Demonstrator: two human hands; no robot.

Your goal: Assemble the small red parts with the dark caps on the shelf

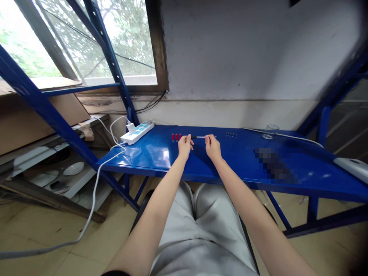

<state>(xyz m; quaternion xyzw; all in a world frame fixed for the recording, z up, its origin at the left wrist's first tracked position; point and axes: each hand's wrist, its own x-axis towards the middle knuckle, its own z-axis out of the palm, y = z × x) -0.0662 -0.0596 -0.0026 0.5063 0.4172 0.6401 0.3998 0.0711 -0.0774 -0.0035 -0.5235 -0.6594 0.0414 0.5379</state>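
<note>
In front of me, my left hand (184, 147) is closed in a pinch around the left end of a thin pen (200, 137), held level above the blue tabletop (155, 157). The pen looks dark on the left and pale or clear toward the right. My right hand (213, 147) pinches its other end, and a short pointed bit sticks out beyond those fingers. Just left of my left hand, red cylinders (176, 137) stand in a row, one partly beside the hand. To the right of my right hand lie several tiny dark pieces (231, 134) in rows.
A white power strip (138, 132) with a plug lies at the table's left end, its cord (96, 184) hanging off the edge. On the right are a clear glass (270, 132), a blurred dark object (276, 165) and a white object (352, 170). Blue frame posts flank the table.
</note>
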